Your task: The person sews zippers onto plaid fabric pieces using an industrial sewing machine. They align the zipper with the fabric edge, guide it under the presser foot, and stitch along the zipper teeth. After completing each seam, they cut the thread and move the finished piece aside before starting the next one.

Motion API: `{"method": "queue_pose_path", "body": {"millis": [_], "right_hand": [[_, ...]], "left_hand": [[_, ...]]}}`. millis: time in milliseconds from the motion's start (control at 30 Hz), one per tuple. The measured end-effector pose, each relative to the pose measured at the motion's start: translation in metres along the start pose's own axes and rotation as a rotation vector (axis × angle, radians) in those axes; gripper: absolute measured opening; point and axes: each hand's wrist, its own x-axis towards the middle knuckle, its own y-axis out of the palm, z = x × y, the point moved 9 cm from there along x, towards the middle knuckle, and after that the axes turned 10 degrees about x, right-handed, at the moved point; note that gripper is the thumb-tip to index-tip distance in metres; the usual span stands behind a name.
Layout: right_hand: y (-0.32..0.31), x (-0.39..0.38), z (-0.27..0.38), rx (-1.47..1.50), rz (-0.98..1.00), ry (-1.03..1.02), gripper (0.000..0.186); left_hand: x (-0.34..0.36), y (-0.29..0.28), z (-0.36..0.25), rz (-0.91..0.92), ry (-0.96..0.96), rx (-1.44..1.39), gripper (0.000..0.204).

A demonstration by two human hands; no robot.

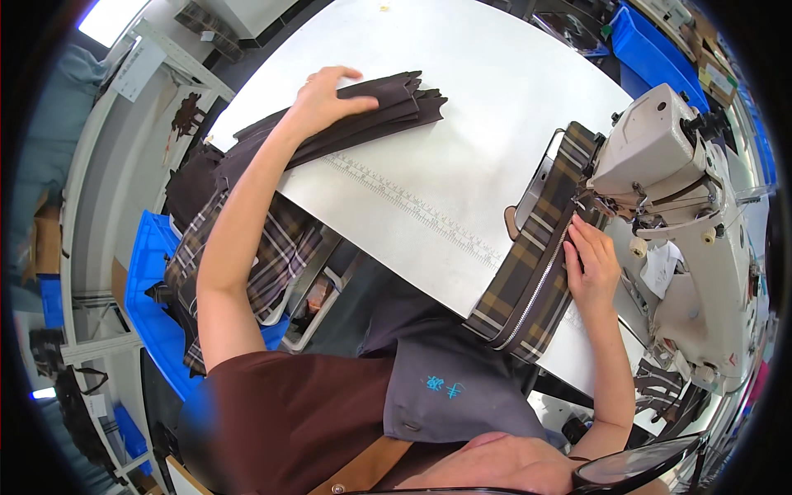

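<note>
My left hand (327, 101) is at the far left of the white table, over a pile of dark brown fabric pieces (396, 103). Its thumb and fingers are spread, with nothing visibly gripped between them. At the right, my right hand (592, 262) rests with fingers stretched out on a plaid fabric strip (520, 276) in brown, black and cream. Along that strip runs a silver zipper (540, 285), and my fingertips lie beside it. The strip's far end reaches under the head of a white sewing machine (652, 144); the needle point itself is hard to make out.
A printed ruler scale (412, 202) crosses the white tabletop (462, 91). At the left, plaid fabric (285, 247) hangs over a blue bin (153, 264). Another blue bin (652, 49) stands behind the machine. Dark cut pieces (660, 388) lie at the lower right.
</note>
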Motion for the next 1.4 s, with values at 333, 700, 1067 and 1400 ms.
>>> {"method": "queue_pose_path", "body": {"millis": [333, 700, 1067, 1400], "right_hand": [[-0.001, -0.001, -0.001, -0.002, -0.006, 0.028, 0.024], [0.0, -0.003, -0.003, 0.001, -0.03, 0.028, 0.022], [-0.002, -0.002, -0.002, -0.004, -0.037, 0.004, 0.022], [-0.005, -0.004, -0.005, -0.009, -0.072, -0.007, 0.021]], "left_hand": [[0.007, -0.002, 0.011, -0.293, 0.14, -0.333, 0.009], [-0.013, -0.038, -0.018, -0.451, 0.244, -0.148, 0.012], [-0.025, 0.012, -0.027, -0.078, 0.125, 0.119, 0.025], [-0.099, 0.005, -0.083, 0.079, 0.21, -0.358, 0.015]]}}
